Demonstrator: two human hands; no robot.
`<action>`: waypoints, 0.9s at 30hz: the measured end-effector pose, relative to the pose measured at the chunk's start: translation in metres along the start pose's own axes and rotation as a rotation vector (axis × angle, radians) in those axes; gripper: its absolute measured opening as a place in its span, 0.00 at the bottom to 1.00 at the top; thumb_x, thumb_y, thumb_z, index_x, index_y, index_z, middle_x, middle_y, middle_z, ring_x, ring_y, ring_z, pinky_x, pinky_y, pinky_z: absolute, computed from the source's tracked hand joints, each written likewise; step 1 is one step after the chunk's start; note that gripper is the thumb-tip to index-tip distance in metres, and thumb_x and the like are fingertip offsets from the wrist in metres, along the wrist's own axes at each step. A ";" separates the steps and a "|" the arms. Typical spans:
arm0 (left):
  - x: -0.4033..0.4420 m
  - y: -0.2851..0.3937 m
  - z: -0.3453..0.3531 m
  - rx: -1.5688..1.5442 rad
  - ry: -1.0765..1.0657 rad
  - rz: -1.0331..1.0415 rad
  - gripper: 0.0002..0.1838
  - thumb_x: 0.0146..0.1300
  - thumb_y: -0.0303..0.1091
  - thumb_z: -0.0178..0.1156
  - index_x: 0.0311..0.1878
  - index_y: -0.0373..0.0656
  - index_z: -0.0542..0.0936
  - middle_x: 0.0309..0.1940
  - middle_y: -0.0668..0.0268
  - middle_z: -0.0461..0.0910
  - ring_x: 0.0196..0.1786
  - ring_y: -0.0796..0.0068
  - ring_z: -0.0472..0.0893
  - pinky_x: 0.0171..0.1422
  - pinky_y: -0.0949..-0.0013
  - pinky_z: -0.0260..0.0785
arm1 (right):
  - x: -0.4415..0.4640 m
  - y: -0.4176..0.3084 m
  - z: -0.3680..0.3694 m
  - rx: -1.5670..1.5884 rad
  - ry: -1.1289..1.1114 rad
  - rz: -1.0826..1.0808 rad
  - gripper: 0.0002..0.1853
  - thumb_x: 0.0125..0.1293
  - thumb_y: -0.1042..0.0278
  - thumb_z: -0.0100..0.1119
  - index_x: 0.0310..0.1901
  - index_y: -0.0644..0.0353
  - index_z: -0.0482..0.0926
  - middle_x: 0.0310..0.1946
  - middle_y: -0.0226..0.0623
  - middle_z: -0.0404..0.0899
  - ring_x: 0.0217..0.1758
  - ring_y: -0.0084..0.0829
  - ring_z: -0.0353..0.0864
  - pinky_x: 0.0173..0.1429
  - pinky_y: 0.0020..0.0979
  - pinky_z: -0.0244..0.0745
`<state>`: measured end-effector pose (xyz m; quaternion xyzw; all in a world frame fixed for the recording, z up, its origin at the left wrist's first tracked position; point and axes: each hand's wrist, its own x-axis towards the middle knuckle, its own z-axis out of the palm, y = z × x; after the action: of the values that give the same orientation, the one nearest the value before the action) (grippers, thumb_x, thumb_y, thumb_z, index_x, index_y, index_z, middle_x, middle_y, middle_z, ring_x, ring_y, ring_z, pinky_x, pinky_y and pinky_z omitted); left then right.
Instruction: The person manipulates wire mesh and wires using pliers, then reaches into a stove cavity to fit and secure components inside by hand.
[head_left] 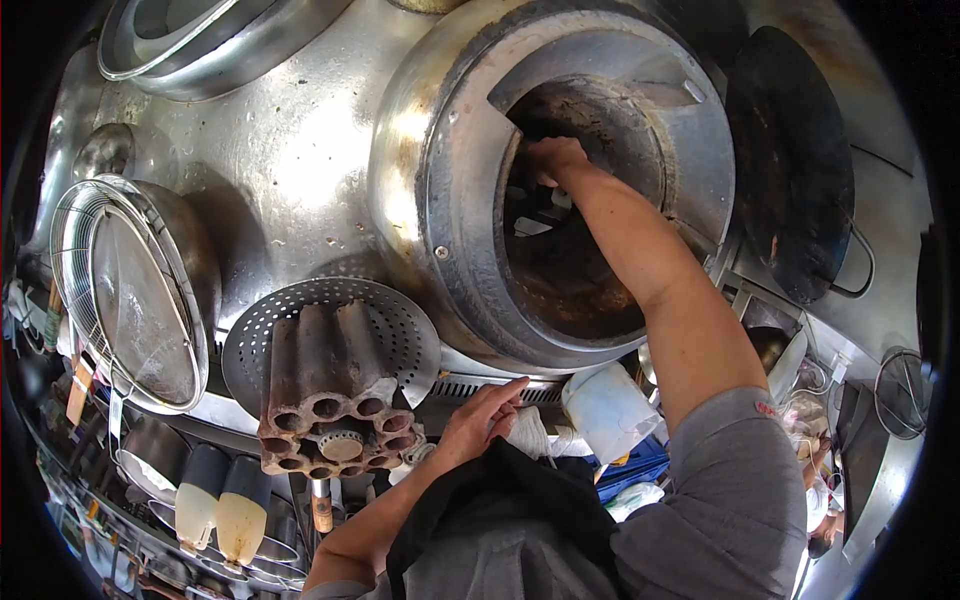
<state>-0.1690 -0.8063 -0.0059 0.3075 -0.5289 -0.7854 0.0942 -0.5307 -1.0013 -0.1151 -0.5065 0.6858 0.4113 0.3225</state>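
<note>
My right arm reaches into the round opening of a large metal wok burner. Inside, my right hand is at the inner wall on the upper left, its fingers lost in shadow, so what they hold, if anything, is hidden. Light-coloured pieces show in the dark pit below it. My left hand is at the counter's front edge, fingers stretched out, with nothing seen in it. Left of it, a brown, scorched fluted block with a ring of round holes rests on a perforated strainer ladle.
A blackened wok leans at the right. Wire and mesh strainers lie on a metal bowl at the left. Large metal pans stand at the back. Two squeeze bottles are at lower left; a whitish container sits below the burner.
</note>
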 end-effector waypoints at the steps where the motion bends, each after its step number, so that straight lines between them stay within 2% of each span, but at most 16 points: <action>1: 0.001 -0.003 -0.001 -0.003 -0.009 0.011 0.38 0.58 0.12 0.59 0.72 0.54 0.71 0.47 0.63 0.80 0.42 0.73 0.82 0.50 0.70 0.78 | 0.000 0.002 -0.002 -0.003 0.006 0.001 0.25 0.51 0.82 0.65 0.54 0.55 0.85 0.56 0.46 0.83 0.61 0.45 0.83 0.57 0.44 0.82; 3: 0.003 0.006 -0.003 -0.008 -0.008 -0.001 0.38 0.58 0.12 0.59 0.72 0.54 0.71 0.47 0.62 0.79 0.42 0.74 0.81 0.50 0.70 0.78 | -0.003 0.004 -0.004 -0.055 -0.008 -0.019 0.22 0.59 0.71 0.68 0.57 0.51 0.84 0.58 0.40 0.83 0.63 0.42 0.82 0.56 0.42 0.82; 6: 0.002 0.003 -0.002 -0.018 -0.020 -0.003 0.39 0.58 0.11 0.59 0.72 0.54 0.71 0.47 0.62 0.79 0.42 0.74 0.81 0.50 0.70 0.79 | -0.005 0.002 -0.012 -0.042 -0.104 0.040 0.22 0.57 0.72 0.69 0.57 0.51 0.85 0.57 0.40 0.84 0.63 0.42 0.82 0.56 0.41 0.82; 8: 0.004 0.002 -0.003 -0.022 -0.019 0.014 0.39 0.58 0.11 0.59 0.72 0.53 0.71 0.47 0.62 0.79 0.42 0.74 0.82 0.50 0.70 0.79 | -0.001 0.000 -0.007 -0.033 -0.071 0.038 0.23 0.57 0.72 0.69 0.56 0.51 0.85 0.56 0.40 0.84 0.62 0.41 0.83 0.56 0.40 0.82; 10: 0.004 0.007 -0.005 -0.039 -0.072 -0.118 0.30 0.64 0.16 0.55 0.70 0.47 0.73 0.51 0.60 0.79 0.48 0.74 0.80 0.57 0.71 0.75 | 0.006 -0.002 -0.002 -0.020 -0.040 0.028 0.23 0.56 0.72 0.69 0.55 0.50 0.85 0.55 0.40 0.85 0.61 0.41 0.83 0.56 0.39 0.82; 11: 0.005 0.007 -0.006 -0.037 -0.072 -0.121 0.30 0.64 0.16 0.55 0.70 0.47 0.73 0.51 0.60 0.79 0.48 0.74 0.80 0.57 0.71 0.75 | 0.007 -0.005 -0.005 -0.008 -0.064 0.049 0.23 0.55 0.72 0.69 0.55 0.50 0.86 0.55 0.39 0.85 0.60 0.41 0.84 0.56 0.38 0.82; 13: 0.006 0.007 -0.004 0.016 -0.015 0.007 0.37 0.59 0.13 0.60 0.72 0.53 0.71 0.48 0.61 0.79 0.42 0.73 0.82 0.52 0.70 0.79 | 0.000 -0.003 -0.005 0.005 -0.093 0.077 0.23 0.54 0.72 0.70 0.55 0.50 0.86 0.54 0.38 0.85 0.59 0.41 0.84 0.56 0.37 0.82; 19: 0.006 -0.001 -0.004 0.011 -0.028 0.000 0.34 0.63 0.16 0.59 0.72 0.50 0.71 0.48 0.61 0.79 0.43 0.73 0.82 0.53 0.70 0.79 | -0.033 0.018 0.001 0.017 0.006 -0.002 0.23 0.57 0.72 0.65 0.57 0.48 0.84 0.56 0.41 0.84 0.60 0.43 0.83 0.57 0.42 0.81; 20: 0.006 0.000 -0.004 0.010 -0.034 0.000 0.34 0.63 0.16 0.59 0.72 0.50 0.71 0.48 0.61 0.79 0.43 0.73 0.82 0.53 0.70 0.79 | -0.034 0.019 0.007 0.053 0.020 -0.006 0.24 0.59 0.71 0.62 0.60 0.46 0.81 0.58 0.43 0.82 0.62 0.45 0.82 0.58 0.44 0.80; 22: 0.008 0.004 -0.004 -0.022 -0.066 -0.072 0.29 0.65 0.18 0.58 0.70 0.47 0.74 0.49 0.59 0.80 0.50 0.73 0.81 0.56 0.71 0.75 | -0.036 0.023 0.017 0.093 0.036 -0.004 0.26 0.61 0.70 0.60 0.63 0.43 0.79 0.60 0.44 0.81 0.63 0.46 0.81 0.59 0.45 0.80; 24: 0.009 0.008 -0.004 -0.019 -0.063 -0.074 0.29 0.65 0.18 0.58 0.70 0.47 0.74 0.50 0.59 0.80 0.50 0.73 0.81 0.56 0.71 0.76 | -0.045 0.019 0.021 0.196 0.097 -0.064 0.36 0.59 0.69 0.60 0.72 0.34 0.68 0.56 0.46 0.83 0.60 0.49 0.81 0.59 0.46 0.80; 26: 0.008 0.011 -0.005 -0.011 -0.057 -0.078 0.29 0.65 0.17 0.58 0.70 0.48 0.74 0.50 0.59 0.80 0.50 0.72 0.81 0.56 0.70 0.76 | -0.031 0.018 0.037 0.227 0.120 -0.061 0.36 0.60 0.68 0.59 0.72 0.33 0.67 0.57 0.45 0.82 0.61 0.48 0.81 0.60 0.46 0.80; 27: 0.008 0.013 -0.006 0.029 -0.059 -0.050 0.31 0.64 0.17 0.58 0.71 0.48 0.72 0.49 0.60 0.79 0.47 0.72 0.81 0.55 0.70 0.76 | -0.025 0.018 0.044 0.250 0.145 -0.062 0.37 0.61 0.67 0.58 0.73 0.32 0.66 0.58 0.45 0.81 0.61 0.48 0.81 0.60 0.46 0.79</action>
<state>-0.1740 -0.8199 0.0008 0.2989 -0.5348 -0.7885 0.0545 -0.5398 -0.9484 -0.1095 -0.5117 0.7371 0.2749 0.3453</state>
